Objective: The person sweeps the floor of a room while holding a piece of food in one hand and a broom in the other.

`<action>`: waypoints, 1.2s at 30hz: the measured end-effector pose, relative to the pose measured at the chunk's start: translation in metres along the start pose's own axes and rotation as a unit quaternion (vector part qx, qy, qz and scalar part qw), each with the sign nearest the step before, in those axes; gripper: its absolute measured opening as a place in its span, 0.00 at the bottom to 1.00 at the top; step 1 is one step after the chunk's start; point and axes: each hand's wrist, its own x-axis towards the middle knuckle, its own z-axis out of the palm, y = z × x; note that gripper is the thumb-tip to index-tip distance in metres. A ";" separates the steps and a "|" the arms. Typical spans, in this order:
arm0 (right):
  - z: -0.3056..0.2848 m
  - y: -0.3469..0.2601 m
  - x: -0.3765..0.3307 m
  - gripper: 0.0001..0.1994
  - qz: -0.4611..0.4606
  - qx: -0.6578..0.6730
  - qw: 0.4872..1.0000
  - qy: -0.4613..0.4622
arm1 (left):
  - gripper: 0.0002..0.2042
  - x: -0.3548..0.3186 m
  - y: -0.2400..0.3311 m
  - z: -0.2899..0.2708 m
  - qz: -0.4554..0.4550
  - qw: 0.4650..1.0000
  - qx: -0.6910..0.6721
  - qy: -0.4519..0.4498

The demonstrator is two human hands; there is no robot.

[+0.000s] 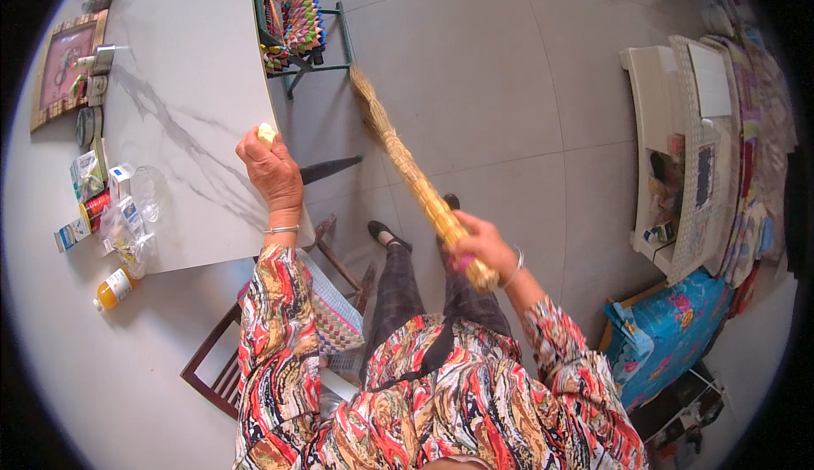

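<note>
My right hand [485, 251] is wrapped round the thick yellow bound handle of a straw broom [407, 162]. The broom slants away to the upper left, and its thin bristle end lies near the leg of the far chair. Over the right edge of the white marble-patterned table [182, 71], my left hand [273, 175] is closed on a small pale yellow lump [267, 135]. Only its top shows above the fingers, so I cannot tell what kind of thing it is.
A green-framed chair with a colourful cushion [303, 12] stands beyond the table; a brown wooden chair [216, 360] and woven bag [331, 309] are by my left arm. Small boxes, an orange bottle [116, 289] and a picture frame [69, 67] line the wall. Right: a white cabinet [657, 148].
</note>
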 end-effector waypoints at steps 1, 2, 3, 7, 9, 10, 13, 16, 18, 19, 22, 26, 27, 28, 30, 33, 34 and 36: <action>-0.005 -0.009 0.006 0.31 0.002 0.000 1.000 0.001 | 0.16 -0.003 0.001 0.001 -0.001 1.000 0.000 -0.002; -0.011 -0.019 0.011 0.31 0.022 0.034 0.999 0.006 | 0.16 -0.005 0.002 0.000 -0.002 1.000 -0.008 -0.005; -0.018 -0.027 0.015 0.30 0.042 0.067 0.997 0.012 | 0.16 -0.007 0.001 -0.001 -0.003 1.000 -0.017 -0.008; -0.056 -0.024 0.017 0.35 0.023 0.023 0.999 0.037 | 0.15 -0.009 -0.009 0.004 -0.007 1.000 -0.025 -0.001; -0.052 -0.023 0.009 0.34 -0.003 -0.003 0.997 0.074 | 0.16 -0.005 -0.012 0.001 -0.002 1.000 -0.015 -0.003; -0.047 -0.019 0.003 0.34 0.000 -0.003 0.997 0.074 | 0.16 -0.006 -0.014 0.000 -0.004 1.000 -0.014 -0.005; -0.034 -0.001 -0.026 0.35 -0.043 -0.081 0.993 0.073 | 0.16 -0.010 -0.019 -0.001 -0.008 1.000 -0.022 0.002; -0.017 0.016 -0.063 0.37 -0.020 -0.098 0.991 0.087 | 0.16 -0.012 -0.021 -0.003 -0.004 1.000 -0.025 0.010; -0.017 0.033 -0.082 0.37 -0.010 -0.113 0.990 0.084 | 0.16 -0.012 -0.019 -0.004 -0.006 1.000 -0.020 0.010; -0.019 0.039 -0.086 0.38 0.002 -0.127 0.989 0.078 | 0.16 -0.012 -0.019 -0.005 -0.008 1.000 -0.022 0.010; -0.021 0.049 -0.086 0.38 0.045 -0.148 0.988 0.020 | 0.17 -0.010 -0.018 -0.007 0.008 1.000 -0.006 0.009; -0.035 0.049 -0.070 0.37 0.102 -0.148 0.983 0.029 | 0.17 -0.010 -0.017 -0.017 0.008 1.000 -0.008 0.012; -0.030 0.033 -0.076 0.37 0.105 -0.163 0.980 0.045 | 0.17 -0.010 -0.018 -0.019 0.004 1.000 -0.010 0.009; -0.038 0.030 -0.073 0.37 0.106 -0.164 0.980 0.044 | 0.17 -0.010 -0.019 -0.021 0.002 1.000 -0.008 0.009; -0.063 0.022 -0.072 0.37 0.111 -0.085 0.988 0.065 | 0.16 -0.010 -0.021 -0.020 -0.012 1.000 -0.021 0.004; -0.068 -0.012 -0.072 0.39 0.086 -0.092 0.987 0.094 | 0.16 -0.011 -0.027 -0.015 -0.024 0.999 -0.025 -0.002; -0.064 -0.021 -0.075 0.39 0.087 -0.094 0.987 0.093 | 0.16 -0.011 -0.029 -0.013 -0.026 0.999 -0.024 -0.001; -0.055 -0.032 -0.080 0.39 0.057 -0.157 0.980 0.108 | 0.16 -0.011 -0.028 -0.012 -0.004 1.000 -0.027 0.002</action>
